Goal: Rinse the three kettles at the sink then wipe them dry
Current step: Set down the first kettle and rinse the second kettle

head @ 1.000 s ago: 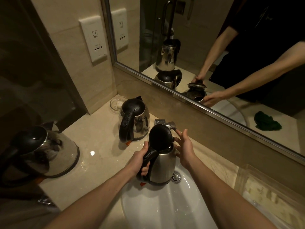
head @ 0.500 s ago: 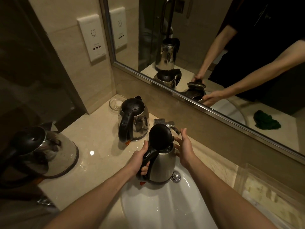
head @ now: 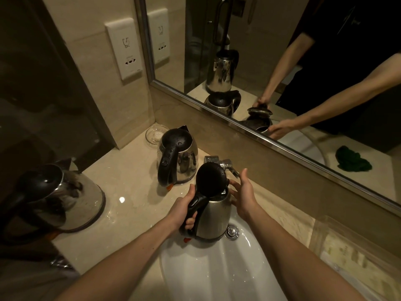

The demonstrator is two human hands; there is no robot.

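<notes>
Held over the back edge of the white oval sink basin, just in front of the chrome faucet: a brushed steel electric kettle with black plastic handle and raised black lid. Left hand wrapped round the handle, fingers curled tight, thumb up near the lid hinge. Right hand open beside the spout side, fingers spread and slightly bent, fingertips near or just touching the rim; contact hard to confirm.

Likely stiff, smooth and slick when wet; steel wall no place for a firm grip. Best taken by the moulded handle, as now, with the free palm steadying the body low down. Probably light while empty, noticeably heavier and nose-heavy once water goes in. Hinged lid apt to flop shut if tipped forward. Orange tab under the base hints at an electrical contact, better kept out of the stream.

Toward the back left of the beige marble countertop, close under the mirror frame: a second shiny steel kettle with black lid, beaded with droplets, seemingly rinsed already. At the left edge: a third, wider steel kettle, upright, lid closed. Small clear glass dish in the back corner. No wiping begun, by the look of it.
</notes>
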